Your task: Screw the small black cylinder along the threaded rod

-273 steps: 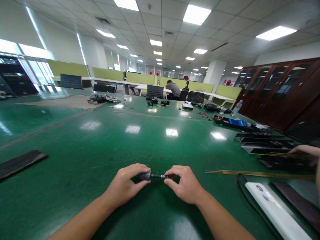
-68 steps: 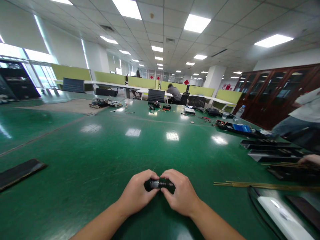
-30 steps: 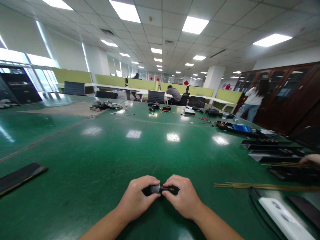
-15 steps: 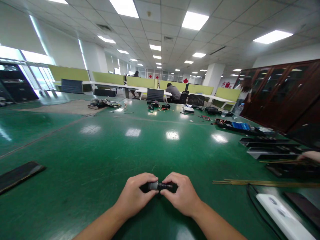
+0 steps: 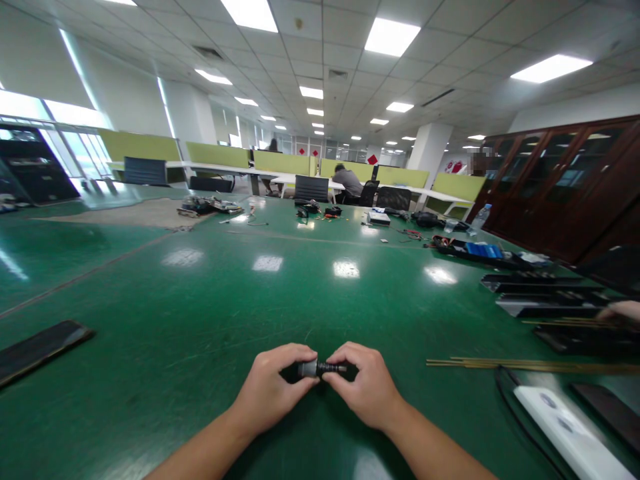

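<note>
Between my two hands, just above the green tabletop [image 5: 210, 313], is a small dark cylindrical part [image 5: 309, 369] with a grey band and a thinner ribbed shaft to its right. My left hand [image 5: 273, 383] pinches the thicker grey end between thumb and fingers. The thumb and forefinger of my right hand [image 5: 367, 383] close round the ribbed shaft, whose tip shows inside the curl of that hand. The part lies level, pointing left to right. Its exact kind I cannot make out.
On the left lies a dark flat phone-like slab [image 5: 40, 348]. To the right are thin brass-coloured rods [image 5: 480, 364], a white power strip [image 5: 565, 423] with a black cable, and black metal channels [image 5: 545, 305]. Another person's hand [image 5: 623, 311] reaches in there. Tools and a bottle [image 5: 481, 217] stand farther back.
My hands and the small part keep almost the same place and grip. The view has shifted very slightly. At the far right, the standing person by the cabinets is now largely out of sight.
</note>
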{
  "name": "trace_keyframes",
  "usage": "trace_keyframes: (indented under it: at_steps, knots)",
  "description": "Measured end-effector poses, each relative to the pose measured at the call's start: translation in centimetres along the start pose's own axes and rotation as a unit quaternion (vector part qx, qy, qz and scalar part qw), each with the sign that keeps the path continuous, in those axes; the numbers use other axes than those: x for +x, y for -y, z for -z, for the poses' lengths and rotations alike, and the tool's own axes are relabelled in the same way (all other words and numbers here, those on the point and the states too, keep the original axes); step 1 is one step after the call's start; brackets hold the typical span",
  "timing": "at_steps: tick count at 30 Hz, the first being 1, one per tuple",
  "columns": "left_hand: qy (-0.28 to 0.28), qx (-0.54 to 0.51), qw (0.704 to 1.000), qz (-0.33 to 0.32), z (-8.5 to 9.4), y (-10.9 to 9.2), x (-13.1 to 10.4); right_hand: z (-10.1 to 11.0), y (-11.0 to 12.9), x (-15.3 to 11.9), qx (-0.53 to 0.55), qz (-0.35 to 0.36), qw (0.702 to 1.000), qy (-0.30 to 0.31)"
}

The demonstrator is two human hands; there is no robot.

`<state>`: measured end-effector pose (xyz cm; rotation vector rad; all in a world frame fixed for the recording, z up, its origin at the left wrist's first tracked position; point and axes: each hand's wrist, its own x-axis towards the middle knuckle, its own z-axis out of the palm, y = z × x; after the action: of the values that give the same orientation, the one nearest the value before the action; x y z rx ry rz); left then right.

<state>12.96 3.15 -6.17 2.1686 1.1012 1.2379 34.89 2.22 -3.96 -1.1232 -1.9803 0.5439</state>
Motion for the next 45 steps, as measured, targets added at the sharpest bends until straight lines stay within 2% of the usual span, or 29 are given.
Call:
trace_keyframes:
  at_steps: [13, 35, 45]
  knots:
    - [-0.006, 0.011, 1.0, 0.001, 0.09, 0.09, -0.04, 0.08, -0.04, 0.04, 0.0, -0.002, 1.0, -0.01]
    - [0.006, -0.009, 1.0, -0.025, 0.22, 0.21, 0.36, 0.38, -0.03, 0.06, -0.013, -0.005, 1.0, 0.013]
    - [-0.009, 0.002, 0.999, -0.034, 0.38, 0.5, 0.29, 0.54, 0.21, 0.05, -0.021, -0.019, 1.0, 0.012]
